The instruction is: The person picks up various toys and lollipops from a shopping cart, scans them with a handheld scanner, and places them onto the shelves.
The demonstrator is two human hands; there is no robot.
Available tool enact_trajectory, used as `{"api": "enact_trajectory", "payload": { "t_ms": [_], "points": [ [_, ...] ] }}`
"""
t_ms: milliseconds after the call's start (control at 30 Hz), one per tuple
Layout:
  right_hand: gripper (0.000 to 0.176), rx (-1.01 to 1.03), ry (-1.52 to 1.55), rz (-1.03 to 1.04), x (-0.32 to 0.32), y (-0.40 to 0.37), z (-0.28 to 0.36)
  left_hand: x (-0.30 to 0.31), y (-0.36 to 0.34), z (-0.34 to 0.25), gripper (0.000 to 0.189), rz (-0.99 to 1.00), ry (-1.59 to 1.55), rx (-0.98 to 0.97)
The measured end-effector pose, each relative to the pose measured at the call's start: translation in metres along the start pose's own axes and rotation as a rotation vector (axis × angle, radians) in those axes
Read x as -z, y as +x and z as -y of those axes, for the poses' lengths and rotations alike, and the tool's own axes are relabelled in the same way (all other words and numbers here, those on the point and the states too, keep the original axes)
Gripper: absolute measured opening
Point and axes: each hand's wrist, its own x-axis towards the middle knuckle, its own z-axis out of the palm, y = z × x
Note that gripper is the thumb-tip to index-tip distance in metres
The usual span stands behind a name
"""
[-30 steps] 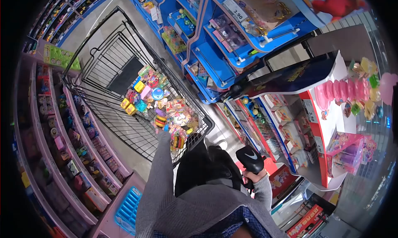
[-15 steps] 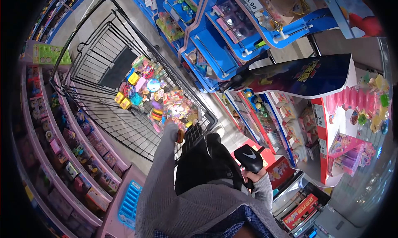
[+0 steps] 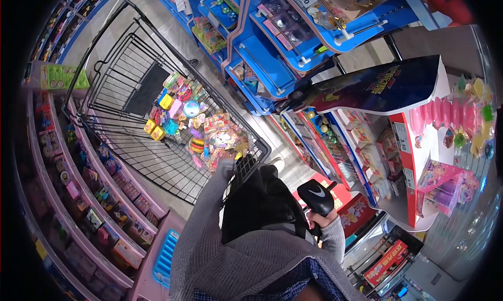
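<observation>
My left hand [image 3: 226,160] is over the near end of a black wire shopping cart [image 3: 94,124], at the edge of a heap of small colourful packaged goods [image 3: 217,136]. Its fingers are small and smeared, so their grip is unclear. A round blue-and-white item [image 3: 192,109] and yellow packs [image 3: 153,129] lie farther along in the cart. My right hand [image 3: 324,220] is wrapped round the handle of a black handheld scanner [image 3: 315,197], held upright beside a dark bag [image 3: 262,209] at my front.
Curved pink shelves [image 3: 112,196] full of small goods run along the left. A blue display rack [image 3: 267,73] stands at the top, and a red-and-white shelf unit [image 3: 401,143] on the right. A blue plastic tray [image 3: 166,259] lies at lower left.
My left hand has shifted slightly right, and the brown item beside it no longer shows. My right hand keeps hold of the scanner. The view has shifted a little.
</observation>
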Motion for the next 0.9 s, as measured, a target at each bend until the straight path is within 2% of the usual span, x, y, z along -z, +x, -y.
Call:
{"api": "enact_trajectory", "payload": {
  "t_ms": [167,300,367,433,500,533,633,667,700,767,833,900],
  "points": [
    [0.048,0.052,0.041,-0.04,0.001,-0.006,-0.002,-0.024,0.016,0.0,0.035,0.059,0.04,-0.028],
    [0.05,0.063,0.067,-0.079,0.005,-0.009,-0.009,-0.036,0.029,0.009,0.028,0.039,-0.089,0.079],
    [0.049,0.077,0.07,-0.086,0.006,-0.01,-0.008,-0.026,0.04,0.01,0.023,0.127,-0.278,0.42],
    [0.047,0.091,0.076,-0.092,0.007,-0.011,-0.009,-0.015,0.043,0.019,0.018,0.1,-0.249,0.435],
    [0.046,0.092,0.084,-0.085,0.01,-0.012,-0.011,-0.003,0.046,0.037,0.018,0.192,-0.36,0.577],
    [0.045,0.093,0.087,-0.081,0.012,-0.012,-0.012,0.002,0.043,0.046,0.018,0.188,-0.355,0.58],
    [0.043,0.098,0.096,-0.065,0.018,-0.012,-0.016,0.018,0.034,0.065,0.02,0.3,-0.528,0.545],
    [0.039,0.11,0.109,-0.069,0.019,-0.012,-0.018,0.05,0.027,0.052,0.021,0.375,-0.67,0.651],
    [0.039,0.115,0.112,-0.064,0.021,-0.012,-0.019,0.056,0.024,0.051,0.021,0.369,-0.665,0.651],
    [0.038,0.116,0.081,-0.082,0.022,-0.01,-0.019,0.065,0.016,0.055,0.02,0.184,-0.999,0.726],
    [0.035,0.114,0.076,-0.07,0.023,-0.01,-0.017,0.063,0.013,0.063,0.015,0.098,-1.087,0.696],
    [0.032,0.12,0.075,-0.064,0.024,-0.009,-0.017,0.062,0.012,0.067,0.009,-0.009,-1.274,0.755]
  ]
}}
